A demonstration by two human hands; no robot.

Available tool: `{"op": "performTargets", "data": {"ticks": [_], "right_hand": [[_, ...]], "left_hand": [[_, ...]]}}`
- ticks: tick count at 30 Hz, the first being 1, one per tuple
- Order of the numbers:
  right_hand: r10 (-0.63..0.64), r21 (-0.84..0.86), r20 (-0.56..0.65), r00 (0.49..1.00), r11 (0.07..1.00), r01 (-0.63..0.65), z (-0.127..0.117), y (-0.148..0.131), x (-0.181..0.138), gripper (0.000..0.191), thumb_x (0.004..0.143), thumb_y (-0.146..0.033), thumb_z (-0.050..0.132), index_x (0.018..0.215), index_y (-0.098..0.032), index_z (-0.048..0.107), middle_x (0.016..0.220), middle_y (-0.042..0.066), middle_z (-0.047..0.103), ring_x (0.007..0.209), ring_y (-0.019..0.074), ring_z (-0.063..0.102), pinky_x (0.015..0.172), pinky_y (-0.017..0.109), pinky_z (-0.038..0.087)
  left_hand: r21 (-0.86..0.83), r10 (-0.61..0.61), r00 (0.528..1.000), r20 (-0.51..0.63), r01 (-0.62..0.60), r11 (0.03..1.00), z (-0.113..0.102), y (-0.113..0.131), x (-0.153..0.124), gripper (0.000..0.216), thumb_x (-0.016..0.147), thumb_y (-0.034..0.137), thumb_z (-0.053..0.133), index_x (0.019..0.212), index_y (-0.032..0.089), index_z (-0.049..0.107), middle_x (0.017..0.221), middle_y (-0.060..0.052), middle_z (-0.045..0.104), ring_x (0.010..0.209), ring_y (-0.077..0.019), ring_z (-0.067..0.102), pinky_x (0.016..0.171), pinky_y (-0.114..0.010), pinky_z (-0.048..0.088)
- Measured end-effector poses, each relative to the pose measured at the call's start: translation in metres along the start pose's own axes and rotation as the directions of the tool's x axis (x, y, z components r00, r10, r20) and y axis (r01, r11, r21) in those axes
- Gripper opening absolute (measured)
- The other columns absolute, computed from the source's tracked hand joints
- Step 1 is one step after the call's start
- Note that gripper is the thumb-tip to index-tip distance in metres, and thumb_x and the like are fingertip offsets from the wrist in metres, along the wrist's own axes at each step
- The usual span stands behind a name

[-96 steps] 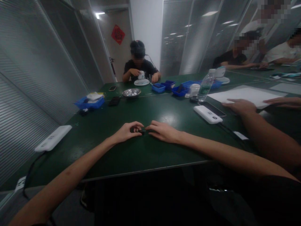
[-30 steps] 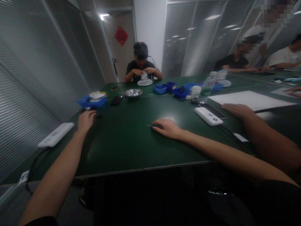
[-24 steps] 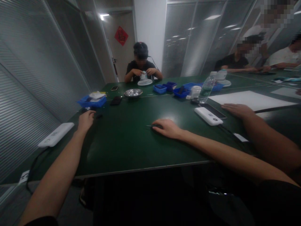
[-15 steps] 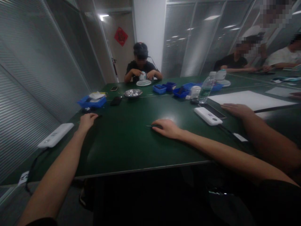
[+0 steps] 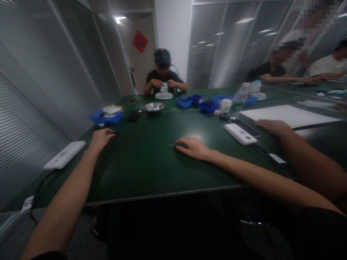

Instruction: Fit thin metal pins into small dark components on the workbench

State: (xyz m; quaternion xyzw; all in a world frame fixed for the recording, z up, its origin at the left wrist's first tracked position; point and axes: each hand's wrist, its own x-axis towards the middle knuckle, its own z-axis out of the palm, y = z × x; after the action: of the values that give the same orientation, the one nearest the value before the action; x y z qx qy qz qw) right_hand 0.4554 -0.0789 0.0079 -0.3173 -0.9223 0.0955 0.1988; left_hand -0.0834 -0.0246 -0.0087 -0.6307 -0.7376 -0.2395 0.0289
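Note:
My left hand [image 5: 101, 140] is over the left side of the green table [image 5: 141, 166], thumb and fingers pinched together. At its fingertips is a small dark piece [image 5: 116, 133], too small and blurred to name. My right hand [image 5: 193, 148] rests on the table to the right of centre with curled fingers. A thin metal rod [image 5: 171, 145] sticks out leftward from between its thumb and fingers. Whatever part of the rod lies in the palm is hidden.
Beyond my left hand sit a blue tray [image 5: 107, 116], a black phone [image 5: 134, 115] and a metal bowl [image 5: 153, 107]. White power banks [image 5: 65, 155] with cables lie on both sides. A water bottle [image 5: 238, 101] stands right; a neighbour's hand [image 5: 273, 126] is close by.
My left hand's fingers have shifted slightly, and the dark piece shows a little farther right. My right hand stays put. The person across has moved their hands slightly over a white object.

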Motion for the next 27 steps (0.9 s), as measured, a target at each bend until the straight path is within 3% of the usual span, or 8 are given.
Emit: {"op": "performTargets", "data": {"ticks": [5, 12, 19, 22, 27], "right_hand": [[-0.002, 0.014, -0.005, 1.0, 1.0, 0.002, -0.001, 0.0, 0.0, 0.038, 0.104, -0.044, 0.051, 0.127, -0.019, 0.067, 0.117, 0.011, 0.073, 0.099, 0.024, 0.069, 0.084, 0.038, 0.053], [-0.001, -0.022, 0.002, 1.0, 1.0, 0.001, 0.002, 0.003, 0.0, 0.037, 0.104, -0.044, 0.051, 0.127, -0.019, 0.067, 0.116, 0.01, 0.073, 0.097, 0.0234, 0.069, 0.083, 0.036, 0.053], [-0.001, -0.017, 0.002, 1.0, 1.0, 0.001, -0.001, 0.0, 0.0, 0.037, 0.104, -0.043, 0.052, 0.127, -0.018, 0.067, 0.115, 0.011, 0.073, 0.096, 0.023, 0.069, 0.083, 0.035, 0.052], [-0.001, -0.006, 0.0, 1.0, 1.0, 0.001, -0.001, -0.001, 0.0, 0.036, 0.104, -0.043, 0.052, 0.126, -0.019, 0.067, 0.114, 0.01, 0.073, 0.096, 0.0234, 0.069, 0.082, 0.035, 0.052], [-0.005, -0.013, 0.004, 1.0, 1.0, 0.005, 0.0, 0.002, 0.0, 0.037, 0.104, -0.044, 0.052, 0.127, -0.019, 0.067, 0.115, 0.01, 0.073, 0.096, 0.0233, 0.069, 0.082, 0.036, 0.052]], "left_hand": [[-0.175, -0.151, 0.982, -0.11, 0.131, 0.976, -0.006, -0.004, -0.001, 0.045, 0.085, 0.042, 0.077, 0.117, 0.011, 0.073, 0.095, -0.009, 0.076, 0.077, -0.0191, 0.067, 0.074, -0.027, 0.051], [-0.034, -0.017, 0.975, -0.223, 0.009, 0.999, -0.009, -0.008, -0.006, 0.036, 0.098, 0.036, 0.061, 0.119, 0.012, 0.076, 0.115, -0.012, 0.073, 0.104, -0.0252, 0.063, 0.102, -0.034, 0.042], [-0.025, -0.047, 0.974, -0.22, 0.042, 0.999, -0.008, -0.008, -0.003, 0.039, 0.098, 0.021, 0.054, 0.129, 0.005, 0.07, 0.127, -0.018, 0.067, 0.117, -0.03, 0.059, 0.11, -0.039, 0.039], [-0.068, -0.093, 0.976, -0.199, 0.081, 0.994, -0.006, -0.011, -0.001, 0.041, 0.096, 0.021, 0.058, 0.133, 0.006, 0.067, 0.119, -0.017, 0.071, 0.106, -0.0267, 0.064, 0.103, -0.037, 0.045], [-0.184, -0.157, 0.983, -0.099, 0.137, 0.973, -0.001, -0.013, 0.002, 0.041, 0.096, 0.024, 0.059, 0.128, 0.001, 0.063, 0.097, -0.014, 0.075, 0.076, -0.0167, 0.067, 0.072, -0.025, 0.053]]}}
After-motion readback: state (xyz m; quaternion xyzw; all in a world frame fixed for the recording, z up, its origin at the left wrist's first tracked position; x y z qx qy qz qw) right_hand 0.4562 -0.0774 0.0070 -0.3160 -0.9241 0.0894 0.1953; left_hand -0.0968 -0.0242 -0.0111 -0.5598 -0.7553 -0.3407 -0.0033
